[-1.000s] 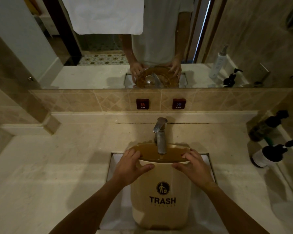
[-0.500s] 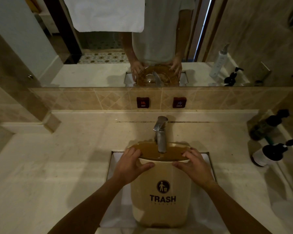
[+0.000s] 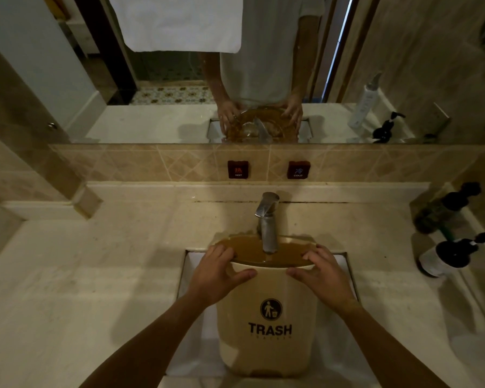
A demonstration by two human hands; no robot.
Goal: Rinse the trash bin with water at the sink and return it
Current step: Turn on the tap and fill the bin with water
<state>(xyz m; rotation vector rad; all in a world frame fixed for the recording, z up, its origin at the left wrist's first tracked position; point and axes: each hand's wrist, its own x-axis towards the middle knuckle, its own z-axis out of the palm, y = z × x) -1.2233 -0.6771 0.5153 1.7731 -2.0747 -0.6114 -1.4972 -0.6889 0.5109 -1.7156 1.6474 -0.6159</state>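
A beige trash bin point(image 3: 266, 343) marked "TRASH" stands upright in the white sink point(image 3: 192, 278), its open mouth under the metal faucet point(image 3: 268, 222). The spout dips into the bin's opening. My left hand point(image 3: 214, 274) grips the bin's rim on the left, fingers over the edge and thumb on the front wall. My right hand point(image 3: 324, 275) grips the rim on the right in the same way. The mirror shows water inside the bin.
A pale stone counter point(image 3: 95, 275) surrounds the sink. Dark pump bottles point(image 3: 448, 253) stand at the right edge by the wall. Red HOT point(image 3: 238, 169) and COLD point(image 3: 298, 170) buttons sit on the tiled backsplash under the mirror.
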